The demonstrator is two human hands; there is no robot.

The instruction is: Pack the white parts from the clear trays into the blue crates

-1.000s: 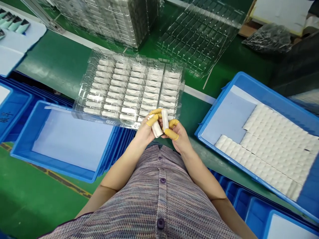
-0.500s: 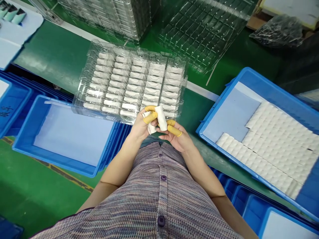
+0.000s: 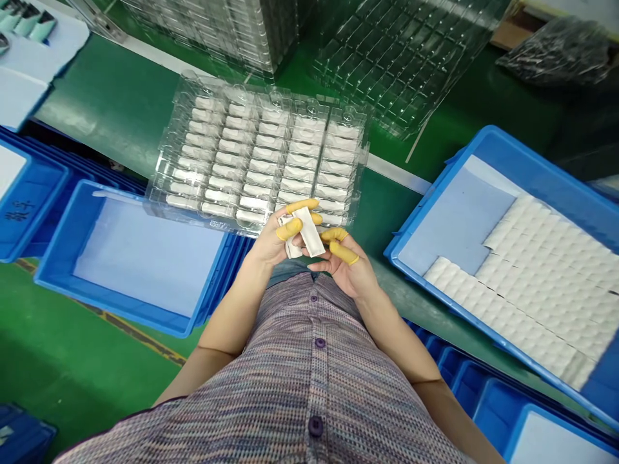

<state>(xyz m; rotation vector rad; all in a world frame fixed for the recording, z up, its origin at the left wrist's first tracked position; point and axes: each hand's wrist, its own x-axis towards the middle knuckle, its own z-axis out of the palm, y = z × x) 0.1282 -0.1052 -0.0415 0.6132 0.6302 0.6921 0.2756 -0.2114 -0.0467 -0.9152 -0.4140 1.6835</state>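
Note:
Two small white block-like pieces are in my left hand [image 3: 273, 241], whose fingertips wear yellow finger cots. One white piece [image 3: 310, 233] slants with a flat face up, between thumb and fingers. The other white piece [image 3: 292, 248] lies behind and lower, partly covered by the thumb. My right hand [image 3: 351, 264], also with yellow cots, is at the first piece's right edge, its index fingertip against or very near it; thumb and index are apart. Just beyond the hands lies a clear plastic tray [image 3: 162, 167] with rows of similar white pieces [image 3: 258, 177] in its slots.
At right, a blue bin [image 3: 401, 248] holds tightly packed white pieces [image 3: 546, 283] on a pale sheet. Another blue bin [image 3: 62, 258] with a pale liner stands at left. Stacked clear trays [image 3: 232, 32] and more clear trays [image 3: 401, 64] are behind the green bench [image 3: 116, 96].
The front white piece has turned to show a flat face and tilts more. My left fingers have stretched out behind it; my right hand has moved slightly right. The view has shifted a little.

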